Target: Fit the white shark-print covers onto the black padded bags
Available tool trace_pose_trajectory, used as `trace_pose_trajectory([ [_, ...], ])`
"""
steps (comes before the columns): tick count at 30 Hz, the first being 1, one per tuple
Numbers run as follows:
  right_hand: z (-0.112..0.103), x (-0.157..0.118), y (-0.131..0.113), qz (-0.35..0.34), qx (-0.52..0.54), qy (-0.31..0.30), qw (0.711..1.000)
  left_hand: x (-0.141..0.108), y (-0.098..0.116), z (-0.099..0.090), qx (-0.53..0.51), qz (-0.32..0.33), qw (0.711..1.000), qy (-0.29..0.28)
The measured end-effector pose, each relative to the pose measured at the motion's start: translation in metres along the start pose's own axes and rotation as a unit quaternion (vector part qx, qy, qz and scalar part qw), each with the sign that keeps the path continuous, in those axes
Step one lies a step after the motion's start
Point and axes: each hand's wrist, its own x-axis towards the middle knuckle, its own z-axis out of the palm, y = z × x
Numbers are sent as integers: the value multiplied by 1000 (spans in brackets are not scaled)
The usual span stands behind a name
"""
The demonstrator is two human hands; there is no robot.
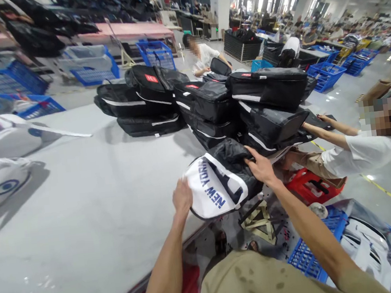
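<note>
Between my two hands is a black and white bag (205,190) with "NEW YORK" in blue letters on its white panel. My left hand (182,196) is closed on the white panel's left edge. With closed fingers, my right hand (260,163) grips the black crumpled fabric at the bag's upper right. The bag is tilted at the table's edge, its lettering seen at a slant. Just beyond it, several black bags with white trim (207,100) are stacked on the white table (118,211).
White bags (0,183) lie on the table's left. A co-worker (358,147) reaches toward the stack from the right; another person (202,56) handles a black bag behind it. A blue crate (302,252) with white pieces and a red crate (298,184) stand at lower right.
</note>
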Motion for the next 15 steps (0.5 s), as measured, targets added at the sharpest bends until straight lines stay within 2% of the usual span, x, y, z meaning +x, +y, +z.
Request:
trace_pose_trajectory([
  [3,-16,16,17,41,-36,4,998,-47,-56,44,22,-73,996,-46],
  [4,-18,21,20,29,-46,-5,999,-64,-70,57,28,-97,994,-48],
  [6,-20,27,20,-21,-53,-26,998,-92,-85,75,30,-106,992,-56],
  [8,-17,29,13,-67,-56,-35,996,-104,-89,80,28,-97,993,-63],
  [10,-13,26,0,-100,-75,-26,992,-101,-87,72,25,-69,996,-57],
  [12,-9,20,-18,-141,-124,13,982,-89,-86,55,24,7,999,-21],
  [14,-3,12,-36,-175,-185,66,965,-70,-85,36,34,159,987,10],
  [15,1,7,-45,-182,-211,86,956,-59,-84,28,49,253,966,-3],
])
